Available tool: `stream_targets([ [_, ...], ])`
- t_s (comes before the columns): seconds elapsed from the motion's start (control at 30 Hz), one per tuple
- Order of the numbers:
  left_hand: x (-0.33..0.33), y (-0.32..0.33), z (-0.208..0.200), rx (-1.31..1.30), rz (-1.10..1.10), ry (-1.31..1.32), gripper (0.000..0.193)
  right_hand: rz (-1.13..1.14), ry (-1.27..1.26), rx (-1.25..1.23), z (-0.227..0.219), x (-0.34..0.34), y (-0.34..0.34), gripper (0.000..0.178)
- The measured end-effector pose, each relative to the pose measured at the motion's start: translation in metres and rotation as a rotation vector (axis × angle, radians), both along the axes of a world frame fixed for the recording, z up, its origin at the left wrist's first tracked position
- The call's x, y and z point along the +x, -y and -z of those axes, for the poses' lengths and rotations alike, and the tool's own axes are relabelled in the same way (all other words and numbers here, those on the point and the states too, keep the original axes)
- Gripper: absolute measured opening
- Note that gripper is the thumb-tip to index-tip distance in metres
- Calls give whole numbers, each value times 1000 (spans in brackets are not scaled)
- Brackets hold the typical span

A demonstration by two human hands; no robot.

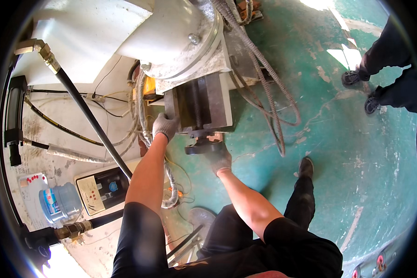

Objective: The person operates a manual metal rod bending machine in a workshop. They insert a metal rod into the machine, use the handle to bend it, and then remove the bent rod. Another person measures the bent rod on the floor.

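Observation:
My left hand (165, 127), in a grey knit glove, is closed against the near left corner of a metal slide (226, 109); its fingertips are partly hidden. A long threaded screw (198, 99) runs down the middle of the slide's dark channel. At the slide's near end is a black handwheel (202, 148). My right hand (221, 160), gloved alike, grips the wheel's right side, with some fingers out of sight behind the rim. Beyond the slide rises a large white rounded machine housing (171, 37) with a bolted flange.
Ribbed conduits (275, 92) loop over the green floor right of the machine. A black hose (90, 120) crosses on the left, near a water-cooler jug (62, 202) and a control box (104, 190). Another person's legs (389, 69) stand far right. A round stool (201, 215) is beside me.

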State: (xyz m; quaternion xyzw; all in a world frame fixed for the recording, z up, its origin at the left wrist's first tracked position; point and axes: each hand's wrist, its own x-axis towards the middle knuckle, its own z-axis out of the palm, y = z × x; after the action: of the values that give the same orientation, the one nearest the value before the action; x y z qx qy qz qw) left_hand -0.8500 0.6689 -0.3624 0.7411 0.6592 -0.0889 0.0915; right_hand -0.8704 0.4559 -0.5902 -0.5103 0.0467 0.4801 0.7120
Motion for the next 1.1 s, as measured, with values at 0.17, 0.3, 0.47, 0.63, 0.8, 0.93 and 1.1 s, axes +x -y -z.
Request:
stream_targets([
  [0.17,-31,-22,24,-69,36,57,69,-460,524,-253,-19,30,23,67],
  [0.3,-39,-21,33,-82,9,49,68,-689,349,-238,-82,72,73,83],
  [0.47,-5,-12,10,-57,-24,-59,68,-430,390,-52,-98,100,90,82],
  [0.63,0,-9,-3,-93,-25,13,69,-441,609,-83,-77,112,69,61],
  [0.8,-15,-5,5,-89,-37,20,67,-444,521,-26,-137,136,69,41],
  [0.93,-12,-8,6,-68,-28,16,65,-447,519,103,-128,141,59,32],
  [1.1,-8,-7,3,-93,-50,13,63,-464,682,91,-119,144,56,24],
])
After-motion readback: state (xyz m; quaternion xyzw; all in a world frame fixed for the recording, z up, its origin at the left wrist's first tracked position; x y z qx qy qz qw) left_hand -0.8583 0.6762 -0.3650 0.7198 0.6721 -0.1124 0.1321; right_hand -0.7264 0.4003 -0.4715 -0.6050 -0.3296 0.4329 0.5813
